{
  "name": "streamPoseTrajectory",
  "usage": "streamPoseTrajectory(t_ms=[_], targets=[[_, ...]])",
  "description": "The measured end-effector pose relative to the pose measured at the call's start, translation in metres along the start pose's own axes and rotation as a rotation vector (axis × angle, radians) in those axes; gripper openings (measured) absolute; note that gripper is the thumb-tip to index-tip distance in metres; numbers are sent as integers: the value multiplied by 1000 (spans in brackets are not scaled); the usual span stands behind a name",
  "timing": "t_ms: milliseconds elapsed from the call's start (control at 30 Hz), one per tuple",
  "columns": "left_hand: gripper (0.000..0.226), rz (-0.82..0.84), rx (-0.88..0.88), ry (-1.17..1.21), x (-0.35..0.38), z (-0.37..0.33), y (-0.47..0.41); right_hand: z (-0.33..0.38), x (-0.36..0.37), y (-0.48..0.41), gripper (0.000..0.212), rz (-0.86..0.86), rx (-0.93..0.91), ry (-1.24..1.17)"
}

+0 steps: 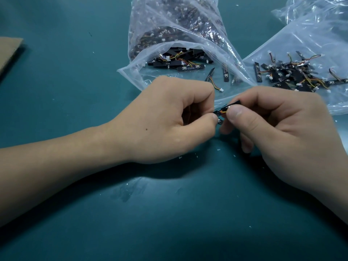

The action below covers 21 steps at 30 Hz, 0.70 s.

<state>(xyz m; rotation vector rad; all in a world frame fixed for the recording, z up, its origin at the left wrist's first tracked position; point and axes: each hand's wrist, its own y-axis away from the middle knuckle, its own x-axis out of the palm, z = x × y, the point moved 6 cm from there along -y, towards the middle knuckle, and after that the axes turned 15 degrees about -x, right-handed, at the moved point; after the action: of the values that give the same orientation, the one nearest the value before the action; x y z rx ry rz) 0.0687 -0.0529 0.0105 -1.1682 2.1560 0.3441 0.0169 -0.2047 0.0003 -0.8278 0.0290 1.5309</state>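
The strip board (235, 103), a small black piece with an orange lead (223, 111) soldered near its middle, is held just above the mat (169, 213), between the two hands. Its long axis runs from lower left to upper right, almost straight across from one hand to the other. The left hand (165, 119) is closed, with thumb and forefinger pinching the board's lower left end. The right hand (282, 129) is also closed, its thumb pressed on top of the board over the lead and its fingers curled beneath. Both hands touch the board, and the right covers more of its length. Whether the lead's connector is seated or free cannot be told, as the fingers hide it. In my judgement the next move is a small pull or bend at the lead, and nothing stands between the hands to hinder it. Beyond the board, a loose strip (211, 75) with its own lead lies near, at the mouth of the open bag (169, 29), which is packed with like pieces. Beyond the board and to its right, a pile (293, 76) of strips lies on a flattened bag (282, 48), whose edge comes close to the right hand. Far left of the board lies a cardboard (9, 51) sheet. White flecks (180, 157) dot the mat just below the board.
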Motion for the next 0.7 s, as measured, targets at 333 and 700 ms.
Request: streamPoseTrajectory(t_ms=[333, 700], targets=[[27, -89, 2, -61, 0, 1, 1, 0, -2, 0, 15, -119, 33, 34], [26, 37, 90, -71, 4, -2, 1, 0, 4, 1, 9, 38, -42, 18]])
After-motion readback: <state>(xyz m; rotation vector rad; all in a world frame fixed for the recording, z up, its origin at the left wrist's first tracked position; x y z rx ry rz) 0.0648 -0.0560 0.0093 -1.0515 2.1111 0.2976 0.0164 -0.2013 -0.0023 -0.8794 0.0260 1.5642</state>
